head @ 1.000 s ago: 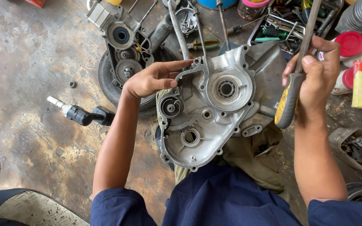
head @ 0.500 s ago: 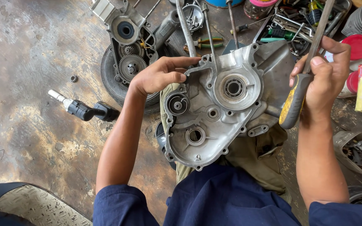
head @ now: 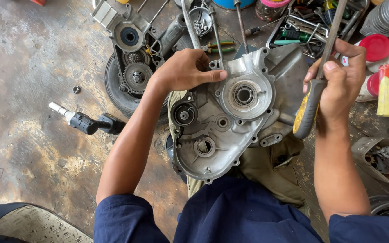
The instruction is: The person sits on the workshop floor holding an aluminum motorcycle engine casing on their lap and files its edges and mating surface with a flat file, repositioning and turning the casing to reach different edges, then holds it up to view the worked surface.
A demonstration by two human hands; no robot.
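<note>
- Engine cover (head: 230, 130), grey cast metal, resting on the lap at picture centre, inner face up; long axis running from 7 o'clock to 1 o'clock, wide end toward 1 o'clock.
- Round bearing seat (head: 244, 95) near the wide end, smaller bores toward 7 o'clock.
- Left hand (head: 185, 69) lying palm down on the cover's 11 o'clock edge, fingers stretched flat toward 3 o'clock, fingertips touching the rim just beside the bearing seat; pressing, not wrapped around anything.
- Right hand (head: 338, 76) at 3 o'clock of the cover, closed around a screwdriver (head: 314, 96).
- Screwdriver nearly upright in view: yellow-and-black handle pointing down to 7 o'clock, beside the cover's right edge, shaft rising past the fist toward 1 o'clock.
- Olive cloth (head: 271, 166) under the cover, draped over the knees.
- Underfoot, stained, worn concrete floor (head: 28, 103).
- At 11 o'clock of the cover, a second engine half (head: 133, 54) with gears showing, on the floor.
- At 9 o'clock, a black plug cap (head: 88, 122), well apart from the cover.
- At 12 to 2 o'clock, a tray of tools (head: 302, 27), red-lidded jars and a yellow box.
</note>
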